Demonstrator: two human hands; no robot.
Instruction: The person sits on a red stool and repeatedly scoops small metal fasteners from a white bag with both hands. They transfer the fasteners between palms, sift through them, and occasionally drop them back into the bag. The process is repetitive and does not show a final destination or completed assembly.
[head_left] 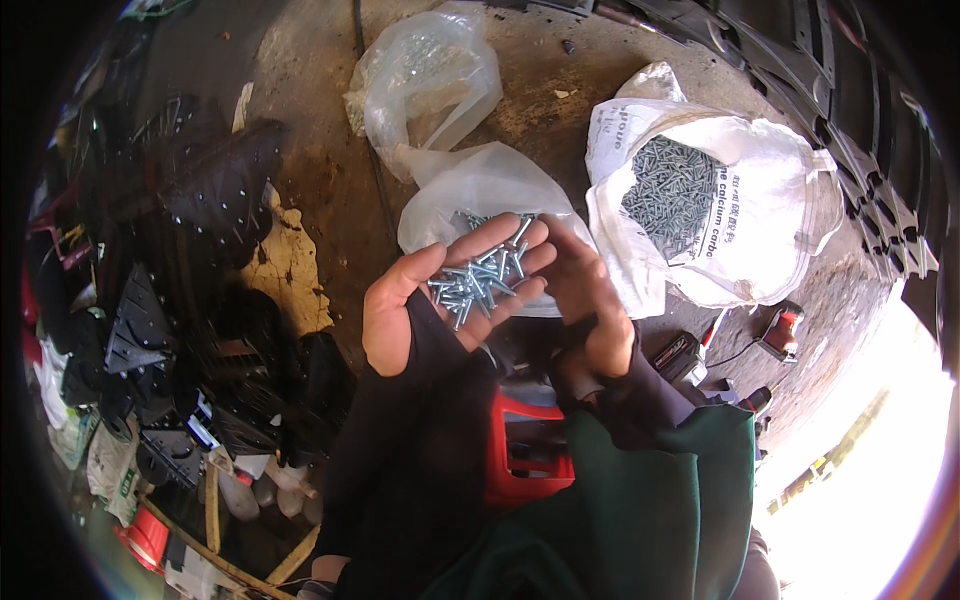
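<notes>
My left hand (392, 318) is cupped palm up, holding a small heap of silver screws (470, 287) across the palm and fingers. Close beside its fingertips is my right hand (590, 300), slightly blurred. Its fingers are stretched out, and I see nothing held in it. Just beyond both hands lies a translucent plastic bag (490, 180) with more screws partly visible at its mouth. To the right, a white woven sack (780, 220) stands open, filled with many similar screws (670, 195).
Another clear plastic bag (470, 75) with small metal pieces lies farther away. A red plastic stool or crate (497, 460) is below my hands. Power tools (680, 357) rest at right. Dark plastic parts (140, 320) clutter the left, near a red cup (147, 540). Black metal racks stand at upper right.
</notes>
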